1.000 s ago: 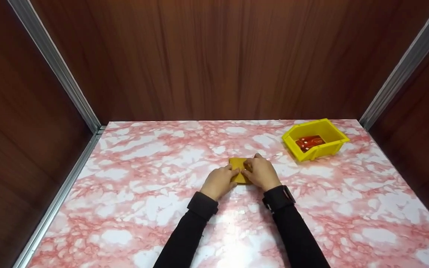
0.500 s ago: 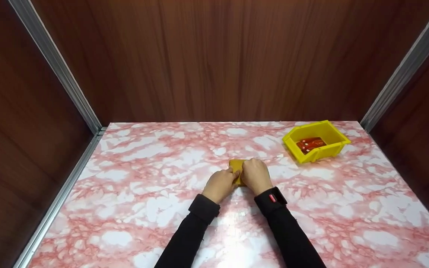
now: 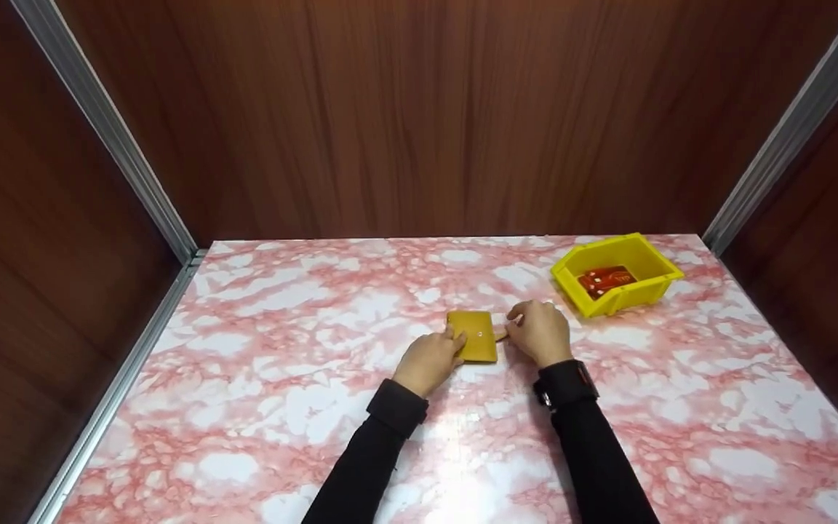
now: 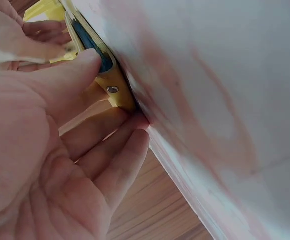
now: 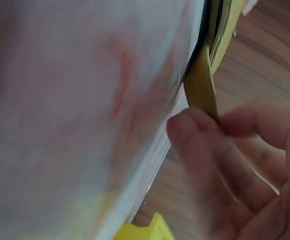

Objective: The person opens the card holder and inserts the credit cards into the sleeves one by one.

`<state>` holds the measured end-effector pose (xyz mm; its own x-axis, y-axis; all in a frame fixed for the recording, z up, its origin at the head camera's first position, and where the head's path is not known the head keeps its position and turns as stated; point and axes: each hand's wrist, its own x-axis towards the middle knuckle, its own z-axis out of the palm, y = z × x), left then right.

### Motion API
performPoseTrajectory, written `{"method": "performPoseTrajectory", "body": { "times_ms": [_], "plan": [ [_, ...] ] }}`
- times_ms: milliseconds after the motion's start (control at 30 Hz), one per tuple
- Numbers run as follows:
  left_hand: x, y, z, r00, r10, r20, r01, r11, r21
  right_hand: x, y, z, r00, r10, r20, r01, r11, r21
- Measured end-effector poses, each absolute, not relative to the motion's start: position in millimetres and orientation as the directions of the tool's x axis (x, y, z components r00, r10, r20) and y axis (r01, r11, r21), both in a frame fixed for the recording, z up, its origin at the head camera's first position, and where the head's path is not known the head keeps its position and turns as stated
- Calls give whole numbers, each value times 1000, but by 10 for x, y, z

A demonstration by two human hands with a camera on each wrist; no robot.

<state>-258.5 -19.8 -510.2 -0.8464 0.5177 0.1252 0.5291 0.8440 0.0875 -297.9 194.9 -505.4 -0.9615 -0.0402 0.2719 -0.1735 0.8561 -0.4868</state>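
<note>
- Left hand [image 3: 426, 359] grips the flat mustard leather-look wallet [image 3: 476, 345], well in from the far edge of the pink-marbled desk [image 3: 281, 437].
- Right hand [image 3: 541, 332], just moved off the wallet's face, pinches its narrow mustard strap [image 5: 200, 87]; the silver snap [image 3: 480, 333] looks unfastened.
- Bright-yellow plastic bin [image 3: 648, 292]: near the far right corner.

Pink-and-white marbled tabletop [image 3: 281, 407] under a yellow bin [image 3: 639, 293] and, apparently, a mustard wallet [image 3: 479, 340]

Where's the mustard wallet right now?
In the head view, the wallet lies on the marbled tabletop between the left hand and right hand, left of the yellow bin.
</note>
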Motion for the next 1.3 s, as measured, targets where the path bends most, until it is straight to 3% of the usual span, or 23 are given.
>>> {"method": "performPoseTrajectory", "body": {
  "times_ms": [167, 367, 533, 767, 1000, 1167, 1300],
  "plan": [
    [-2545, -184, -5080, -857, 506, 102, 515, 851, 100, -2963, 2053, -5055, -981, -57, 185, -142, 861, -488],
    [-2495, -91, -5084, -870, 482, 101, 484, 875, -6, -2937, 2083, -5043, -986, -53, 156, -125, 855, -504],
    [-2487, -70, -5096, -851, 490, 189, 493, 870, -36, -2940, 2087, -5055, -985, -55, 164, -131, 857, -498],
    [-2554, -215, -5019, -821, 543, 178, 567, 813, 133, -2956, 2082, -5074, -979, -67, 195, -158, 850, -502],
    [-2700, -585, -4841, -887, 453, 86, 440, 776, 453, -2949, 2080, -5068, -972, -79, 221, -186, 833, -521],
    [-2755, -810, -4855, -917, 396, 53, 374, 802, 465, -2946, 2072, -5057, -971, -89, 220, -192, 840, -507],
    [-2745, -879, -4934, -928, 372, 28, 352, 848, 397, -2949, 2060, -5053, -969, -96, 229, -203, 838, -506]
  ]
}}
